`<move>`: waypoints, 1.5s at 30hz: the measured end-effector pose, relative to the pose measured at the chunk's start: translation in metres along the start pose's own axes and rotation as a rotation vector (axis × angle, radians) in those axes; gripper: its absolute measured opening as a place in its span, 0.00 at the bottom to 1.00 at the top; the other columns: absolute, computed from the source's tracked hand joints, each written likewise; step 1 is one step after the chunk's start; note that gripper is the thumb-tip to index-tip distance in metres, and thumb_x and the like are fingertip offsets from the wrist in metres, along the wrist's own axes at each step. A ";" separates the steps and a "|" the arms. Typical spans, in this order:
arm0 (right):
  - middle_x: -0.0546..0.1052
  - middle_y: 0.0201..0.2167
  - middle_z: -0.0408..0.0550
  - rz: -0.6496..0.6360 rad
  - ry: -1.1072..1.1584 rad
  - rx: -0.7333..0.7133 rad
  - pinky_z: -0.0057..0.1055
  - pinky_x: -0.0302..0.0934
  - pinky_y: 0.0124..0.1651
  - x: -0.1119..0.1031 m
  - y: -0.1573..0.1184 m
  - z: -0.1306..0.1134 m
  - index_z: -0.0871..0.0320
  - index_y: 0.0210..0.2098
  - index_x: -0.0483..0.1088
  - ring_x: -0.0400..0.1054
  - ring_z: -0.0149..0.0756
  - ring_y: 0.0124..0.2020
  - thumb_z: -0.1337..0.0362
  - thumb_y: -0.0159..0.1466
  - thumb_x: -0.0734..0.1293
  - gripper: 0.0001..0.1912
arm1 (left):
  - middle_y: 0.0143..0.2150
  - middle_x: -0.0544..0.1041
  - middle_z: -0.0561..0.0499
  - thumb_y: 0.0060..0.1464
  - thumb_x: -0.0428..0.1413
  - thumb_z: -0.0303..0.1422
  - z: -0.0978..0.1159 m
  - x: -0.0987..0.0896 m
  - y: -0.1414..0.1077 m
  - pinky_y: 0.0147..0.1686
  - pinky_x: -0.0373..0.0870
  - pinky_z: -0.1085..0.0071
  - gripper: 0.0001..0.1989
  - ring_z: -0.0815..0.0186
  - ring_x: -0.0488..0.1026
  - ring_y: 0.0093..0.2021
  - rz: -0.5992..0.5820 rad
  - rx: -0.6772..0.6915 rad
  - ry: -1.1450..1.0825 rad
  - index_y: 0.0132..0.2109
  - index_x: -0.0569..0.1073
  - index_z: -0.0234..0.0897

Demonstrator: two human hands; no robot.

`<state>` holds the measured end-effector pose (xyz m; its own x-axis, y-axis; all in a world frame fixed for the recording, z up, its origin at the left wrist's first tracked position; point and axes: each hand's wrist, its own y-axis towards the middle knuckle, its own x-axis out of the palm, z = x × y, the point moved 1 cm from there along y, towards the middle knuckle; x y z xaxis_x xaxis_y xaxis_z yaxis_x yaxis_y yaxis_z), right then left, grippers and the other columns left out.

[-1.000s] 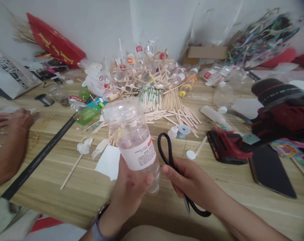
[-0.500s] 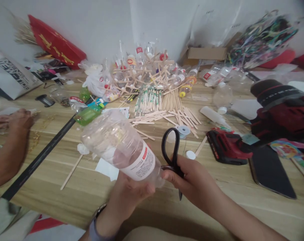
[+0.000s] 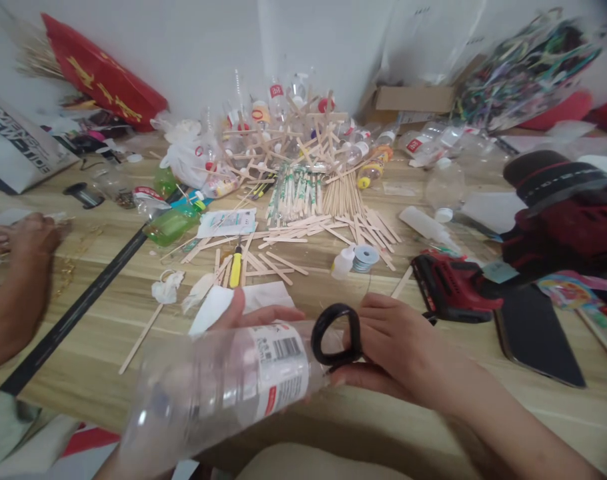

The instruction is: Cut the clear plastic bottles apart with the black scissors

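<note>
A clear plastic bottle point(image 3: 218, 380) with a white label lies nearly level above the table's front edge, its neck end toward the right. My left hand point(image 3: 256, 313) is wrapped round it from behind, thumb and fingers showing above the label; the rest is seen only through the plastic. At the neck end, my right hand point(image 3: 393, 347) grips black-handled scissors point(image 3: 336, 333), one handle loop standing beside the bottle. Its fingertips are close to the bottle's neck; whether they touch it I cannot tell. The blades are mostly hidden by the hand.
Wooden sticks point(image 3: 303, 230), a yellow screwdriver point(image 3: 236, 267), a wire spool point(image 3: 366, 258) and a small dropper bottle point(image 3: 342, 263) lie beyond my hands. A red cordless drill point(image 3: 548, 227) and a phone point(image 3: 541, 340) lie right. At left is another person's hand point(image 3: 36, 243).
The bottle has swung from tilted up to nearly level, lower and nearer, and has turned so its barcode shows. My right hand has rotated with the scissors; the screwdriver has come into view.
</note>
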<state>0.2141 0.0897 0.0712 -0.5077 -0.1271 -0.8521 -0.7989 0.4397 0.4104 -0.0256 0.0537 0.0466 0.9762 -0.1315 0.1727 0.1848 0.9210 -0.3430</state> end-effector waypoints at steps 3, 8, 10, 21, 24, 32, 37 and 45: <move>0.74 0.24 0.45 0.002 -0.087 -0.018 0.35 0.53 0.32 0.002 0.001 0.001 0.59 0.30 0.68 0.65 0.34 0.24 0.52 0.77 0.54 0.25 | 0.46 0.84 0.46 0.59 0.54 0.51 0.007 0.011 0.001 0.25 0.76 0.68 0.22 0.58 0.83 0.29 -0.399 -0.251 -0.299 0.53 0.80 0.45; 0.72 0.21 0.45 0.095 -0.181 0.013 0.35 0.50 0.30 0.003 0.002 0.006 0.59 0.27 0.66 0.64 0.34 0.22 0.51 0.77 0.54 0.27 | 0.44 0.83 0.52 0.59 0.48 0.37 0.011 0.016 0.005 0.29 0.74 0.70 0.24 0.57 0.84 0.35 -0.445 -0.268 -0.419 0.59 0.75 0.40; 0.72 0.21 0.45 0.120 -0.206 0.013 0.34 0.50 0.29 0.003 0.002 0.007 0.59 0.27 0.66 0.64 0.34 0.22 0.50 0.77 0.52 0.28 | 0.41 0.83 0.55 0.59 0.44 0.34 0.011 0.018 0.004 0.28 0.72 0.71 0.25 0.57 0.83 0.35 -0.408 -0.272 -0.439 0.59 0.75 0.41; 0.72 0.20 0.45 0.141 -0.294 0.051 0.34 0.51 0.27 0.007 0.002 0.007 0.59 0.27 0.66 0.65 0.34 0.20 0.51 0.78 0.52 0.28 | 0.39 0.85 0.56 0.54 0.56 0.37 0.006 0.022 0.002 0.25 0.73 0.76 0.21 0.61 0.84 0.32 -0.307 -0.206 -0.484 0.56 0.77 0.51; 0.71 0.20 0.45 0.185 -0.329 0.013 0.34 0.51 0.27 0.005 0.003 0.006 0.59 0.27 0.67 0.64 0.33 0.20 0.53 0.78 0.54 0.27 | 0.43 0.84 0.54 0.55 0.57 0.39 0.001 0.018 0.005 0.26 0.75 0.76 0.23 0.61 0.83 0.34 -0.370 -0.226 -0.522 0.59 0.74 0.51; 0.70 0.19 0.43 0.222 -0.408 -0.041 0.34 0.50 0.27 0.001 0.003 0.005 0.58 0.23 0.65 0.63 0.34 0.21 0.59 0.78 0.57 0.26 | 0.45 0.83 0.48 0.52 0.57 0.38 -0.002 0.012 0.017 0.26 0.78 0.72 0.27 0.60 0.82 0.34 -0.523 -0.323 -0.533 0.61 0.70 0.47; 0.70 0.19 0.44 0.220 -0.408 -0.049 0.34 0.51 0.28 -0.001 0.004 0.005 0.59 0.23 0.65 0.63 0.34 0.21 0.59 0.78 0.57 0.26 | 0.45 0.83 0.47 0.55 0.56 0.39 -0.001 0.013 0.015 0.28 0.79 0.70 0.27 0.59 0.82 0.35 -0.503 -0.340 -0.522 0.62 0.69 0.45; 0.71 0.19 0.45 0.201 -0.332 0.004 0.34 0.51 0.28 0.008 0.001 0.012 0.60 0.25 0.66 0.65 0.34 0.20 0.53 0.78 0.52 0.29 | 0.45 0.83 0.56 0.56 0.53 0.36 -0.004 0.018 0.008 0.29 0.74 0.73 0.26 0.62 0.82 0.35 -0.410 -0.180 -0.498 0.63 0.70 0.50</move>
<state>0.2131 0.0996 0.0611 -0.5213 0.2568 -0.8138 -0.6924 0.4301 0.5792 -0.0059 0.0574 0.0431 0.6616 -0.2333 0.7127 0.5882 0.7509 -0.3003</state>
